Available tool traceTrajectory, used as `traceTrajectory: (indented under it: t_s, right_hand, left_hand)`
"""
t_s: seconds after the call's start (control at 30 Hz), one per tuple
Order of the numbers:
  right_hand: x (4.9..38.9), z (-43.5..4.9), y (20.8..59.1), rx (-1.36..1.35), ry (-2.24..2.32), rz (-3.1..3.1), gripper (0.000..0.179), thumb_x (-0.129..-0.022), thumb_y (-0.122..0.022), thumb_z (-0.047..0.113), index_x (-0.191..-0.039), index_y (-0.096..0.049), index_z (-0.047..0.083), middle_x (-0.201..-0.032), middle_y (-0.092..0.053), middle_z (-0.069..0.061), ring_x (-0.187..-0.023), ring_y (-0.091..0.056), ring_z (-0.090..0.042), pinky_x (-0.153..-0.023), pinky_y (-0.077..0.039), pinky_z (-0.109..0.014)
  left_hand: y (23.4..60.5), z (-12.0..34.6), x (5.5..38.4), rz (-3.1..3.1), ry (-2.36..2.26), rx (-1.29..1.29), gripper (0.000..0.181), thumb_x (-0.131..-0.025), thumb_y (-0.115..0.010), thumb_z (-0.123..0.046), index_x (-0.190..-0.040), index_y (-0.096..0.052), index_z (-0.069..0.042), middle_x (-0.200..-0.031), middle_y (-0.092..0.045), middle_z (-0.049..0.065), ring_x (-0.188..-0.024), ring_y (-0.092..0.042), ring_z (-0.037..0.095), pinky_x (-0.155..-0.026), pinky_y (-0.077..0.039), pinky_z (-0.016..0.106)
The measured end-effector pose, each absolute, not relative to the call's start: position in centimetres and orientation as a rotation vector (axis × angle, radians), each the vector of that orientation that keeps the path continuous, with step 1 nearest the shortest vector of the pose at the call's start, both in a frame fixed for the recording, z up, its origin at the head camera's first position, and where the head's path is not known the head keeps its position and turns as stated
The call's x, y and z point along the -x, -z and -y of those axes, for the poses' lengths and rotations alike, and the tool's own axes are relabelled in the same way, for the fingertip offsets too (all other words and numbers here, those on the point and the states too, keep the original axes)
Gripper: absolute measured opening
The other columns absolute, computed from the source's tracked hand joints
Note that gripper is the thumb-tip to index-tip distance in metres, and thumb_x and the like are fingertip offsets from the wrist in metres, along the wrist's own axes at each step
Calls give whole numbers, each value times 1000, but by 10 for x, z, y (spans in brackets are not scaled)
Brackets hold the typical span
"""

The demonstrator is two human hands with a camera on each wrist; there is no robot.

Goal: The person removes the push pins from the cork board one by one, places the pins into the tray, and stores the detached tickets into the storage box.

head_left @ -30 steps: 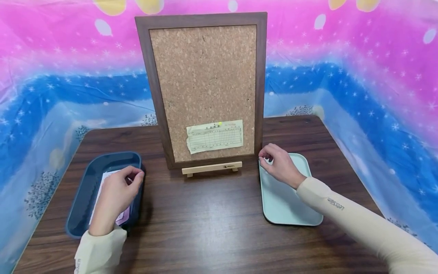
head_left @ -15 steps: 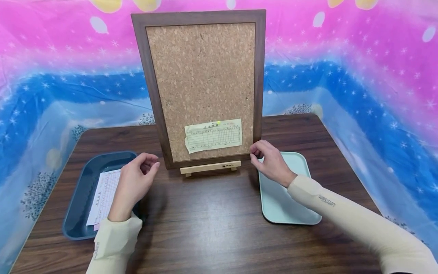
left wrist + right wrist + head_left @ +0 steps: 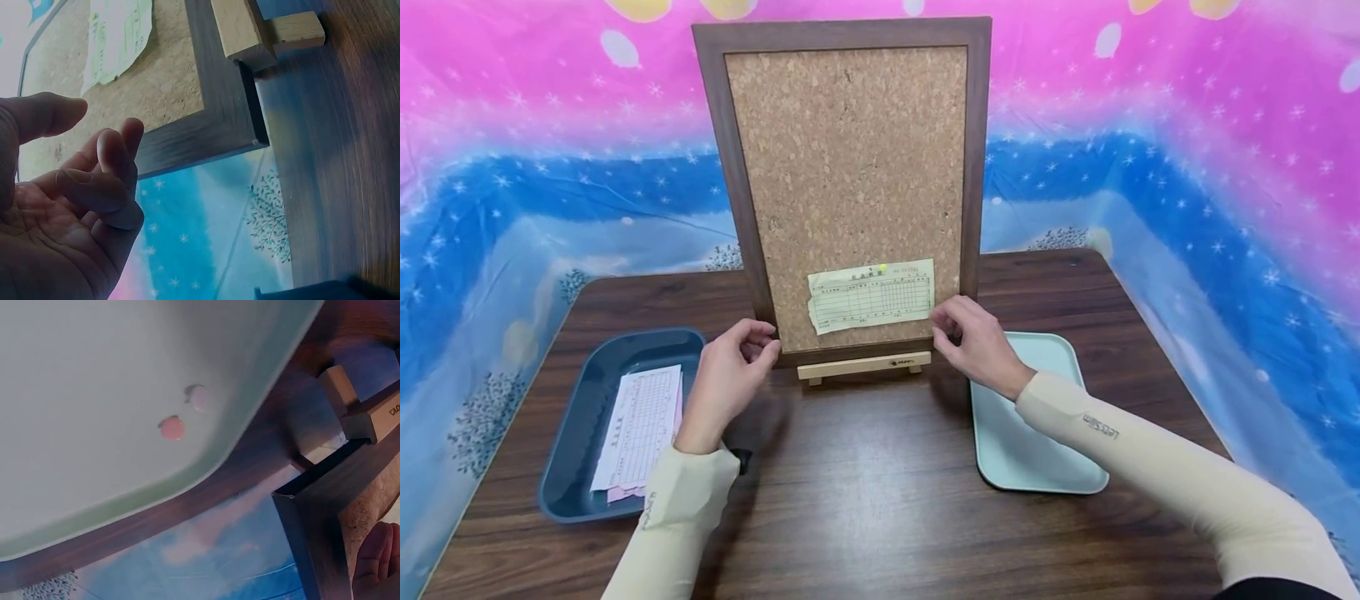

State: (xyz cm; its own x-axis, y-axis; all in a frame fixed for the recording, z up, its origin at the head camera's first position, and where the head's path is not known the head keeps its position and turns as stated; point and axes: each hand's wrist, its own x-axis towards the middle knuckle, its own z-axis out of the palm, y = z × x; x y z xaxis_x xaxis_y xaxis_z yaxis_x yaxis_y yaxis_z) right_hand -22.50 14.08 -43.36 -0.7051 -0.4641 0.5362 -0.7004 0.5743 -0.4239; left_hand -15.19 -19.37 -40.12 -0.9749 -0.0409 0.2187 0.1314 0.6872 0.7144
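Observation:
A framed cork board (image 3: 850, 158) stands on a small wooden easel (image 3: 865, 365). Low on it hangs a pale green printed form (image 3: 871, 298), with a yellow push pin (image 3: 883, 268) at its top edge. My left hand (image 3: 730, 375) is at the frame's lower left corner, fingers loosely bent. A gap shows between thumb and fingers in the left wrist view, and nothing is held. My right hand (image 3: 977, 342) has its fingertips right by the form's lower right edge, thumb and index finger apart. Only part of that hand shows in the right wrist view.
A dark blue tray (image 3: 572, 433) on the left holds white and pink printed slips (image 3: 640, 425). At right, partly under my forearm, lies a pale green tray (image 3: 1030, 458). Two push pins, one pink (image 3: 172, 428) and one pale lilac (image 3: 199, 398), lie in it.
My left hand has moved right and up from over the blue tray to the board's lower left corner, uncovering the slips. My right hand has moved left from the green tray's edge to the form.

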Motion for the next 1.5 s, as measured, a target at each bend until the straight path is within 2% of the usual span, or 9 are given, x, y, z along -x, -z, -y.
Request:
traceTrajectory:
  t_s: [0.23,0.63,0.97,1.27,1.5]
  right_hand:
    - [230,-130,424,-952,-888,2401,13,-88,-61,7,-100,-63,8,-92,-57,-1,-76,-52,-13,-66,-45,-29]
    - [241,-96,398,-962,-845,2404,13,-88,-59,6,-100,-62,7,-98,-59,-4,-85,-55,-16,-74,-46,-32]
    - [257,-73,379,-915,-828,2349,13,-85,-58,2,-97,-62,5,-91,-57,-3,-82,-53,-14,-72,-44,-28]
    - [257,-67,375,-878,-798,2370,12,-83,-60,1,-93,-62,6,-91,-57,-2,-82,-53,-15,-72,-44,-28]
    - [259,-62,373,-854,-736,2391,12,-82,-60,0,-92,-64,6,-87,-58,-3,-81,-54,-17,-72,-44,-31]
  left_hand:
    - [403,183,163,2679,1157,99,20,-92,-61,-19,-107,-65,-6,-90,-66,5,-68,-54,19,-60,-43,34]
    - [411,156,181,2560,1145,-10,17,-91,-60,-25,-99,-66,-11,-80,-64,0,-62,-53,16,-58,-42,33]
    - [407,145,192,2495,1101,28,15,-91,-61,-24,-92,-67,-10,-74,-63,0,-59,-53,15,-59,-42,33]
    - [407,142,198,2438,1083,78,14,-91,-60,-19,-83,-67,-10,-70,-59,-1,-59,-52,16,-60,-40,33]
    - [407,142,198,2421,1082,92,13,-91,-59,-18,-83,-66,-10,-71,-59,0,-60,-52,15,-60,-40,33]
